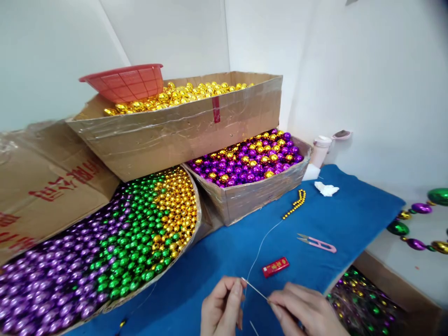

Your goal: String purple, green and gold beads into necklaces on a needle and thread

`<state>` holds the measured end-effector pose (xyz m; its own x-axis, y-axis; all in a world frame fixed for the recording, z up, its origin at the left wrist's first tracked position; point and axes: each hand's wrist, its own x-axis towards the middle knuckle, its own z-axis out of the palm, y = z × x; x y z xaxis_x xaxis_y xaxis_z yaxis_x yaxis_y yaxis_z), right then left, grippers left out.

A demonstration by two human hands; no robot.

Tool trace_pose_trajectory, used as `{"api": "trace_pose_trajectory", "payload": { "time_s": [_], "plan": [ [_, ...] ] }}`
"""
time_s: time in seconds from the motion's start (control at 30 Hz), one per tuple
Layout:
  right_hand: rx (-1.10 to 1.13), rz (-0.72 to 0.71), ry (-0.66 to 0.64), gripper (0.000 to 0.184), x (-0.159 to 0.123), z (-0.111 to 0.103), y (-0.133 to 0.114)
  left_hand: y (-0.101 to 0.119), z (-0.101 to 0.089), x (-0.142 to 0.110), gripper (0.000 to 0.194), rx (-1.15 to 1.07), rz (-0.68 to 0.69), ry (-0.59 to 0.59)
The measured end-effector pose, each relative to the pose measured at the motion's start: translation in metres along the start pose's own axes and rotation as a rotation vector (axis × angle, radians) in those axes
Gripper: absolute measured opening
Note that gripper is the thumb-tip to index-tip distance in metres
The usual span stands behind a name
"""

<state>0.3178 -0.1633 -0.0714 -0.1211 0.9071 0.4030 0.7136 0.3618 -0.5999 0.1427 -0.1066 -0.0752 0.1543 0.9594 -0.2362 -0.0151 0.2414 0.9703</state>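
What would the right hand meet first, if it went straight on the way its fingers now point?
Most likely the left hand, whose fingertips are at the far end of the thin rod that the right hand pinches; exact depth is hard to judge.

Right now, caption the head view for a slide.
Left hand and right hand hold a thin rod above blue cloth, near boxed purple and gold beads.

The left hand [224, 305] and right hand [305, 309] sit just apart, each in a thumb-and-finger pinch grip.
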Motion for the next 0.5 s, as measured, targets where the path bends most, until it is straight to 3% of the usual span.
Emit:
{"api": "trace_pose_trajectory", "payload": {
  "time_s": [0.5],
  "plan": [
    [-0.062, -0.062, -0.002, 0.019, 0.0019, -0.0022, -0.0027, 0.0071, -0.0022, -0.0032, 0.034, 0.082, 0.062, -0.029]
  ]
}}
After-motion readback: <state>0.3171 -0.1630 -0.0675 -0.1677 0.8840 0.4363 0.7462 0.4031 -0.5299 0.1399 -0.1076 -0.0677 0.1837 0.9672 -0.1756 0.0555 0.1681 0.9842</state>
